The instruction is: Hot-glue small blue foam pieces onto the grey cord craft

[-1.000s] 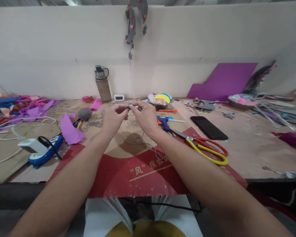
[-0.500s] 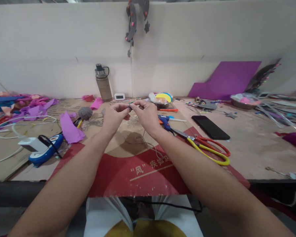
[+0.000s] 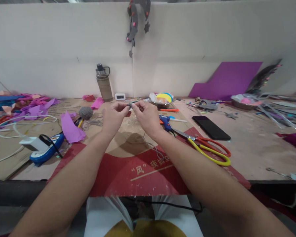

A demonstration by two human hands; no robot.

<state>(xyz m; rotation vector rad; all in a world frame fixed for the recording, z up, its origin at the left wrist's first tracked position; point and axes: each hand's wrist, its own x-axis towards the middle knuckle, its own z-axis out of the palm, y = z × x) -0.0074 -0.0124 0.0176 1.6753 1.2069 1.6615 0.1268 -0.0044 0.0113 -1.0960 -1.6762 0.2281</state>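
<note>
My left hand (image 3: 115, 116) and my right hand (image 3: 146, 115) meet fingertip to fingertip above the cardboard sheet. Both are pinched on a small dark grey piece (image 3: 130, 106), mostly covered by the fingers, so its kind cannot be made out. A thin grey yarn (image 3: 153, 146) trails on the red and brown cardboard (image 3: 113, 177) under my right wrist. Left of my left hand lies a ball of grey yarn (image 3: 86, 113). Just right of my right hand are a blue glue gun (image 3: 165, 123) and scissors (image 3: 202, 148) with red and yellow handles.
A black phone (image 3: 210, 127) lies right of the scissors. At the back stand a water bottle (image 3: 104, 84), a small white clock (image 3: 120, 96) and a bowl (image 3: 162, 104). A blue power strip (image 3: 46, 151) with white cables and purple felt scraps (image 3: 71, 128) are on the left.
The two hands stay pinched together at nearly the same spot, with only slight finger movement. The whole view has shifted by a few pixels.
</note>
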